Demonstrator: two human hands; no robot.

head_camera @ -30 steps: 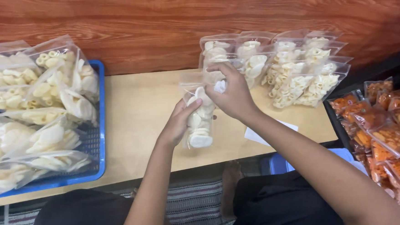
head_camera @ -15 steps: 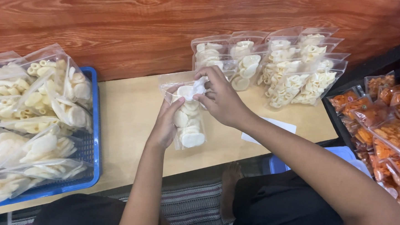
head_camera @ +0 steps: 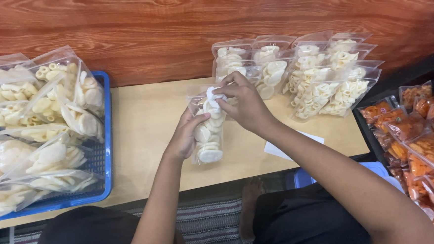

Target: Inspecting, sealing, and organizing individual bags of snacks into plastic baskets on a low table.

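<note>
A clear plastic bag of pale round crackers (head_camera: 208, 136) stands upright on the light wooden table (head_camera: 143, 118). My left hand (head_camera: 185, 135) grips the bag's side from the left. My right hand (head_camera: 243, 102) pinches the top of the bag, with a small white piece held between its fingertips at the bag's mouth. Both forearms reach in from the bottom of the view.
A blue basket (head_camera: 106, 146) at the left holds several bags of pale crackers. Several filled bags (head_camera: 299, 72) lean against the red-brown wooden wall behind the table. Bags of orange snacks (head_camera: 416, 142) fill a dark tray at the right. A white paper (head_camera: 287, 149) lies on the table.
The view has shifted, so everything sits slightly lower and further right. My hands stay on the same bag, and the right hand's fingers have worked at its top.
</note>
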